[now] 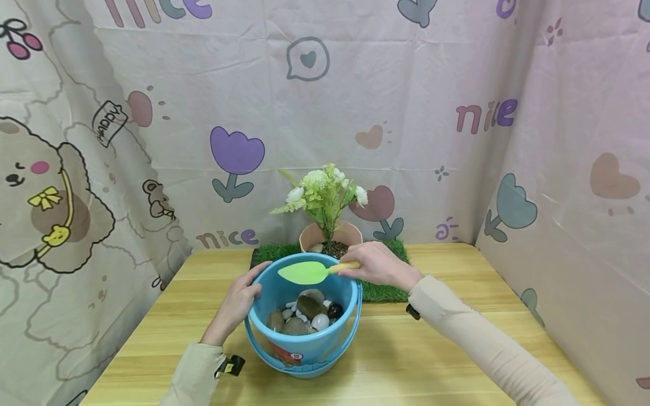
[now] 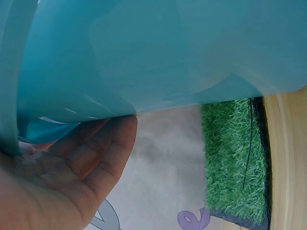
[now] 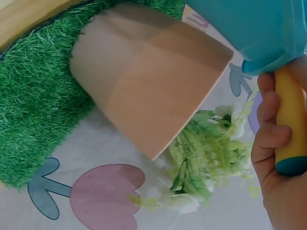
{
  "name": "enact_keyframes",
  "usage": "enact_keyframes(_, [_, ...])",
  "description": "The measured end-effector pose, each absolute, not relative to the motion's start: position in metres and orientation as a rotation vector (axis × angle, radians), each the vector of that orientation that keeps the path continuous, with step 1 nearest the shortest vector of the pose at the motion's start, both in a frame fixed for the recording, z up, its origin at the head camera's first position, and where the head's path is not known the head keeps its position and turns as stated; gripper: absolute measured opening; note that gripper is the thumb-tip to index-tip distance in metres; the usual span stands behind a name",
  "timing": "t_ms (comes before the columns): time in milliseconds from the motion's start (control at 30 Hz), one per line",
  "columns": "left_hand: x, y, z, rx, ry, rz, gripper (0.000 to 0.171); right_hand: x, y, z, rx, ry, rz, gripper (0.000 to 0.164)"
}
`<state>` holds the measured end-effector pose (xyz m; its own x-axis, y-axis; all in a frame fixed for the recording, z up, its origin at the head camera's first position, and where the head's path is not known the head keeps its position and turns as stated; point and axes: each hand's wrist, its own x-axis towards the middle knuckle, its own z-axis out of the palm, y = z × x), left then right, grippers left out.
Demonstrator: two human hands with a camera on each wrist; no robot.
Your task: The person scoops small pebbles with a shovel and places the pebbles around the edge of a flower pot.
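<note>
A light blue bucket stands on the table with several stones in its bottom, some white, some brown or dark. At its left rim my left hand grips the bucket, fingers along the outer wall in the left wrist view. My right hand holds a small garden trowel by its yellow handle, over the far right rim. The trowel's light green blade points left above the bucket's opening, and no stone shows on it. Behind the bucket is a pinkish flowerpot with soil and a white-flowered plant.
The pot stands on a green artificial grass mat at the back of the wooden table. The bucket's handle hangs down at the front. Printed curtains enclose the table at the back and sides.
</note>
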<state>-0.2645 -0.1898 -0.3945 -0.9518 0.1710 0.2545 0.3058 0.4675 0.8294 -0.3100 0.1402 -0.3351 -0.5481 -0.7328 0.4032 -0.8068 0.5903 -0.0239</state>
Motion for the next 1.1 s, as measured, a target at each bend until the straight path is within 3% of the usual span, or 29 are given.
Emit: enact_keyframes(1100, [-0.266, -0.191, -0.396, -0.431, -2.557, -1.531, 0.061, -0.3, 0.11, -0.32, 1.412, -2.512, 0.108, 0.019])
